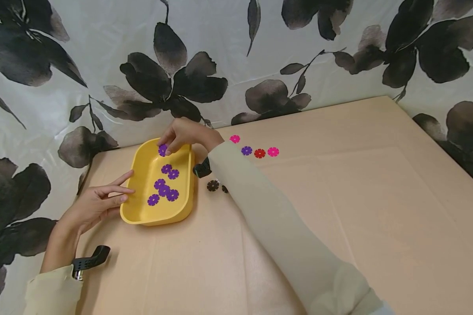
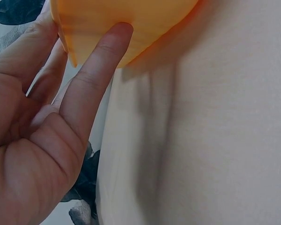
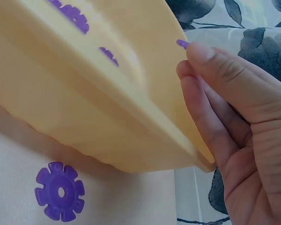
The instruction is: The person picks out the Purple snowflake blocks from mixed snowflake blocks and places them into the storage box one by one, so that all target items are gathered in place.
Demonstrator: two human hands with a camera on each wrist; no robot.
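At the far end of a yellow tray [image 1: 143, 217], my right hand [image 1: 183, 134] pinches a purple flower-shaped disc [image 1: 163, 150] between thumb and fingertips. In the right wrist view that disc [image 3: 182, 43] shows only as a small bit past the thumb tip. Several more purple flower-shaped discs [image 1: 173, 195] lie on the tray's floor, some overlapping. My left hand [image 1: 96, 201] is at the tray's left side, its fingers extended. In the left wrist view one fairly straight finger [image 2: 96, 77] touches the yellow outer wall [image 2: 154, 23].
Right of the tray, on the beige tabletop [image 1: 339, 175], lie a purple disc [image 1: 246, 151], a red one [image 1: 259, 153], pink ones [image 1: 273, 152] and black ones [image 1: 213, 186]. My right sleeve [image 1: 276, 210] crosses over the table. A floral cloth [image 1: 205, 26] hangs behind the table's back edge.
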